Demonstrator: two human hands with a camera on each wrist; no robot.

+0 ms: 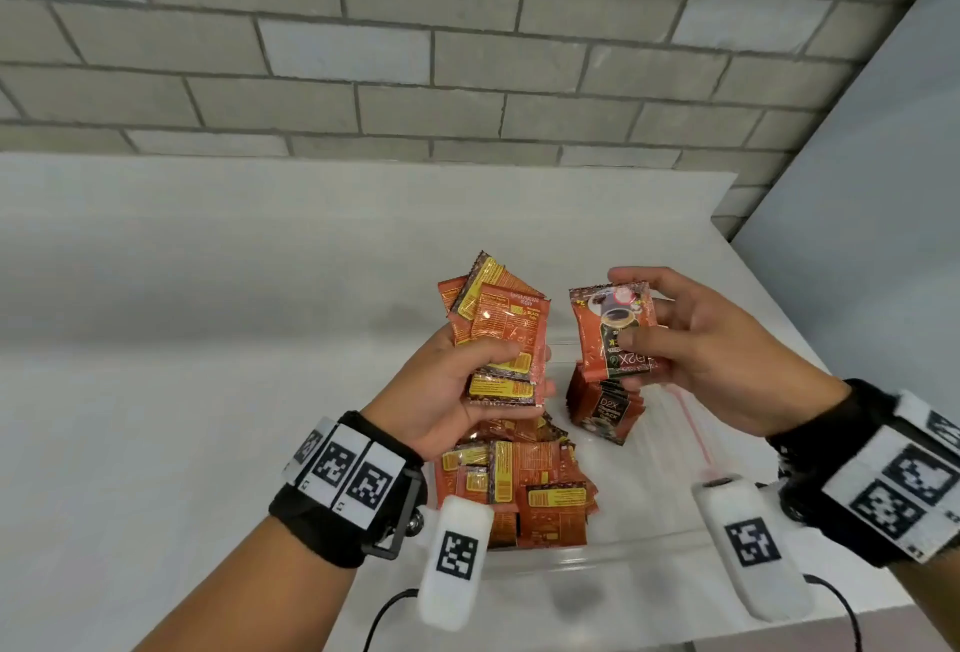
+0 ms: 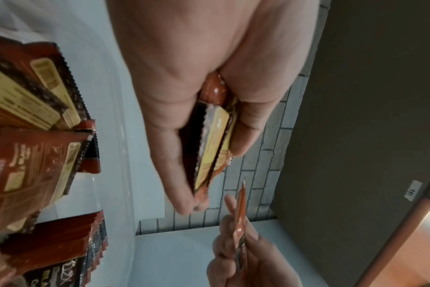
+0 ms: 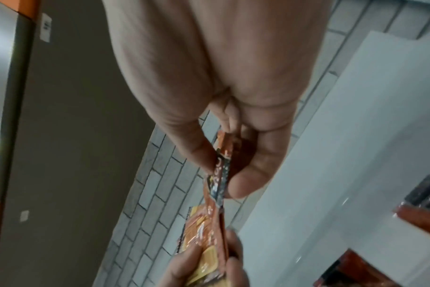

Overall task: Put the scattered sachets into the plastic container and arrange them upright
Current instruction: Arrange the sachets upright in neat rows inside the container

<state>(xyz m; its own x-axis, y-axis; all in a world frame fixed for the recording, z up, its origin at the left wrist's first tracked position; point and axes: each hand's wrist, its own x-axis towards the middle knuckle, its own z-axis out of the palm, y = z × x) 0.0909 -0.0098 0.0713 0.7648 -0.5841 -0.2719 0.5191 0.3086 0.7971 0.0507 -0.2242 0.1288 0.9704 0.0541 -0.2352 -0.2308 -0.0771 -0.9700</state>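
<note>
Two hands are raised above a white desk (image 1: 208,339) set against a grey block wall (image 1: 363,53), each with its grip closed on sachets. On the desk stands the clear container (image 1: 597,555), its near rim visible. Inside it, a leaning mass of orange sachets (image 1: 524,490) fills the left part and a tighter upright row (image 1: 605,409) stands in the right part; these are partly sorted, not all erect. The left hand (image 1: 457,386) clamps a fanned stack (image 1: 501,334) between thumb and fingers, backs toward the camera, held above the container's left part. The right hand (image 1: 696,344) pinches a single sachet (image 1: 613,331), front face showing with its print upside down, above the upright row. The left wrist view confirms the stack pressed flat between thumb and fingers; the right wrist view shows the single sachet edge-on in a thumb-and-finger pinch. Assessment: the step in hand appears to be feeding sachets one at a time from the left stack into the container by the right hand. The next move calls for lowering the single sachet vertically into the row's end, aligned with its neighbours, without toppling them. No loose sachets are visible on the desk.
</note>
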